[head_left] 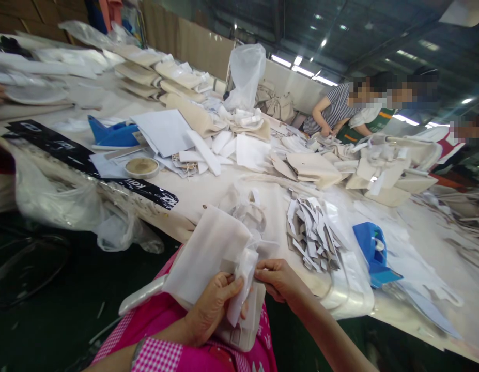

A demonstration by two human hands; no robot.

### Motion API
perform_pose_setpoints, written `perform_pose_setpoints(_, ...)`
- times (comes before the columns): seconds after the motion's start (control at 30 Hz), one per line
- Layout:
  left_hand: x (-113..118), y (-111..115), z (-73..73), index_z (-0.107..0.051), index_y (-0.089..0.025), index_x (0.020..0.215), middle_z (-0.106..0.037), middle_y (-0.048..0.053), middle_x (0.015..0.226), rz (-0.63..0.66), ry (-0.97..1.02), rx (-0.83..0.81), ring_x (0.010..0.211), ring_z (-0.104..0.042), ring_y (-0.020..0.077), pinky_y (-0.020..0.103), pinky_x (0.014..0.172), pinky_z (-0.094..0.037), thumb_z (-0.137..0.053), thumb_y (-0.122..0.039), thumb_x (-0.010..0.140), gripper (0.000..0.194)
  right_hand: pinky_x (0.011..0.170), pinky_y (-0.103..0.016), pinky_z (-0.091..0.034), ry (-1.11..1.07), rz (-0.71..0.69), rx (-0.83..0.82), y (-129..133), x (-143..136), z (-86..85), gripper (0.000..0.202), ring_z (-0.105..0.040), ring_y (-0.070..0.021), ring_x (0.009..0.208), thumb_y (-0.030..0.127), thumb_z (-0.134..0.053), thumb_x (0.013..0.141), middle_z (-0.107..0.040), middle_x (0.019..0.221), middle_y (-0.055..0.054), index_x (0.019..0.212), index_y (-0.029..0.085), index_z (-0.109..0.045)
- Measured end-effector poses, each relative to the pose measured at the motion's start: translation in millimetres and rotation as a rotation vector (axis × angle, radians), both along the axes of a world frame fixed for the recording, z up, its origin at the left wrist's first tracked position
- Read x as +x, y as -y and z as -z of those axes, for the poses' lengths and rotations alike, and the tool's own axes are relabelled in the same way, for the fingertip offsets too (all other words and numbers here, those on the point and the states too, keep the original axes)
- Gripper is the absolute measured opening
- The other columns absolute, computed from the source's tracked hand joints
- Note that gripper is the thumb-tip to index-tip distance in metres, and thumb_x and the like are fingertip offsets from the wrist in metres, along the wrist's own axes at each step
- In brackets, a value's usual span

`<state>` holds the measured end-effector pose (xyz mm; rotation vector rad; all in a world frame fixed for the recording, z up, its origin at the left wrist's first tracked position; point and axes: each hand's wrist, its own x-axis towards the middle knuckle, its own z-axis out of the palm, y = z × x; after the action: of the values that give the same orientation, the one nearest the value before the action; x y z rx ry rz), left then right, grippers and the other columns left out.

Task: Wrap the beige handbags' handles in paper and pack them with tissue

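Observation:
A cream-coloured flat piece, perhaps a bag (208, 253), rests on my lap and leans against the table edge. My left hand (214, 305) is closed round a white wrapped strip (246, 279) lying across it, thumb on top. Just right of the strip, my right hand (276, 279) pinches with thumb and forefinger at its edge; what sits between those fingertips is too small to make out. Clear plastic wrapping (255, 219) spreads on the table above the strip.
Grey and white strips (312, 232) are heaped to the right, beside a blue tape dispenser (371, 248). Another blue dispenser (113, 133), white sheets (157, 129) and a tape roll (141, 166) lie at the left. People stand across the table, by piled cream pieces (312, 168).

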<state>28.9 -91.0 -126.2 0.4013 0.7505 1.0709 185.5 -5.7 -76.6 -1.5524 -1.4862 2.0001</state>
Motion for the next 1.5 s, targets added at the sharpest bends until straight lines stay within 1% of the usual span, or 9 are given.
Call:
perform_pose_setpoints(0.1,2,1,3.1,-0.061,-0.009,0.080,-0.061,0.006,0.050,-0.004,-0.024,0.006,0.039,-0.049,0.0108,0.018,0.038,-0.037,-0.065,-0.055,0.081,0.047,0.031,-0.019,-0.013,0.079,-0.073,0.057,2,2,-9.9,0.036,-0.024,-0.0048,0.026,0.050,-0.064,0.071,-0.037,0.032,0.010,0.078,0.015,-0.059)
perform_pose_setpoints(0.2,4,1,1.6,-0.062,-0.008,0.078,-0.060,0.005,0.048,-0.023,-0.037,0.002,0.038,-0.048,0.0103,0.018,0.038,-0.036,-0.064,-0.055,0.083,0.047,0.036,-0.019,-0.032,0.112,-0.211,0.143,8,18,-34.2,0.039,-0.044,-0.0088,0.037,0.036,-0.064,0.076,-0.062,0.056,0.004,0.108,0.016,-0.058)
perform_pose_setpoints(0.27,5,1,-1.1,-0.063,-0.008,0.078,-0.059,0.005,0.047,-0.033,-0.035,-0.009,0.037,-0.047,0.0103,0.019,0.038,-0.036,-0.064,-0.054,0.082,0.047,0.057,-0.025,-0.051,0.061,-0.331,0.268,15,29,-52.5,0.051,-0.062,-0.0150,0.065,0.024,-0.067,0.074,-0.069,0.092,-0.004,0.124,0.022,-0.053)
perform_pose_setpoints(0.33,5,0,-3.4,-0.064,-0.008,0.076,-0.059,0.005,0.046,-0.045,-0.032,-0.010,0.036,-0.047,0.0103,0.019,0.038,-0.035,-0.065,-0.054,0.082,0.046,0.081,-0.031,-0.051,0.061,-0.416,0.453,21,36,-64.7,0.051,-0.063,-0.0193,0.092,0.017,-0.065,0.078,-0.065,0.113,-0.006,0.126,0.025,-0.054)
perform_pose_setpoints(0.47,6,-1,-5.5,-0.063,-0.009,0.072,-0.059,0.005,0.047,-0.069,-0.036,-0.004,0.037,-0.048,0.0106,0.019,0.037,-0.033,-0.066,-0.053,0.081,0.046,0.072,-0.027,-0.047,0.145,-0.441,0.856,25,29,-63.6,0.022,-0.060,-0.0165,0.080,0.015,-0.053,0.091,-0.065,0.090,-0.004,0.102,0.024,-0.069)
perform_pose_setpoints(0.67,5,-2,-11.8,-0.060,-0.010,0.060,-0.057,0.007,0.045,-0.030,-0.110,0.050,0.036,-0.048,0.0114,0.020,0.037,-0.032,-0.063,-0.058,0.080,0.052,0.067,-0.030,-0.039,0.076,-0.517,1.454,9,-12,-57.4,0.027,-0.052,-0.0174,0.076,0.013,-0.050,0.093,-0.060,0.077,-0.005,0.079,0.021,-0.071)
perform_pose_setpoints(0.97,6,-6,-17.7,-0.058,-0.014,0.061,-0.055,0.002,0.045,-0.126,-0.104,0.060,0.033,-0.046,0.0109,0.020,0.034,-0.031,-0.064,-0.046,0.076,0.037,0.080,-0.034,-0.038,0.079,-0.685,1.374,-12,-45,-33.8,0.018,-0.060,-0.0169,0.082,0.008,-0.055,0.088,-0.071,0.092,-0.005,0.076,0.018,-0.063)
perform_pose_setpoints(1.27,4,-3,-17.3,-0.061,-0.012,0.083,-0.056,0.001,0.045,-0.086,-0.179,0.156,0.036,-0.049,0.0126,0.021,0.038,-0.035,-0.064,-0.052,0.081,0.040,0.075,-0.031,-0.031,0.310,-0.847,1.229,-18,-53,-43.6,0.021,-0.051,-0.0155,0.074,-0.001,-0.052,0.075,-0.059,0.071,0.000,0.066,0.017,-0.052)
perform_pose_setpoints(1.5,14,-8,-9.9,-0.059,-0.012,0.070,-0.050,0.000,0.039,-0.160,-0.068,0.049,0.029,-0.043,0.0108,0.019,0.029,-0.030,-0.064,-0.042,0.080,0.032,0.074,-0.031,-0.030,0.419,-0.897,1.007,-27,-65,-51.4,0.020,-0.047,-0.0129,0.067,0.000,-0.049,0.064,-0.052,0.068,0.003,0.065,0.019,-0.040)
